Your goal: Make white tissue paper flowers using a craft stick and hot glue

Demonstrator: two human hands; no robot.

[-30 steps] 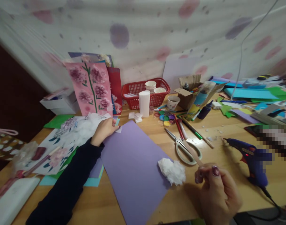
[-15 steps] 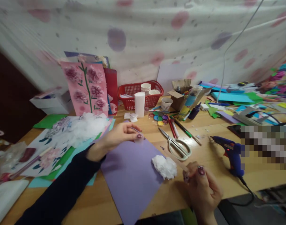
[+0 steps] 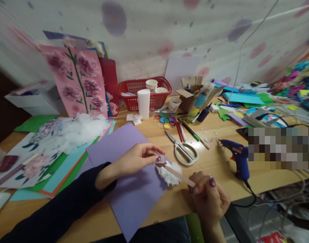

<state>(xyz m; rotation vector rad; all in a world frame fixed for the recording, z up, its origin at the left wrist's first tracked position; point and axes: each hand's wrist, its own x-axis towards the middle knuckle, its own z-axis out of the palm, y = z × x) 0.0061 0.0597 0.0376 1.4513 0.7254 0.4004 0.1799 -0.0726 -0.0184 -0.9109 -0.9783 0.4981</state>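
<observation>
My right hand (image 3: 208,195) is closed around a slim pale stick (image 3: 181,176) that slants up and left from its fingertips. Its far end reaches the fingertips of my left hand (image 3: 136,158), where thumb and forefinger pinch a small pale translucent scrap (image 3: 161,158). The left hand's other fingers are loosely bent. Just below those fingertips, a crumpled white paper flower (image 3: 171,177) lies on the right edge of a purple sheet (image 3: 139,199). The stick crosses in front of the flower and partly hides it.
White-handled scissors (image 3: 186,152) lie beyond the flower. A blue glue gun (image 3: 236,157) with a lit red light rests at the right. Paint pots (image 3: 166,118), brushes and a red basket (image 3: 124,88) stand behind. White tissue (image 3: 84,130) covers papers at the left.
My left hand has moved right and down, bringing its pinched fingertips to the stick's end. The stick now shows more fully in my right hand. The view has shifted.
</observation>
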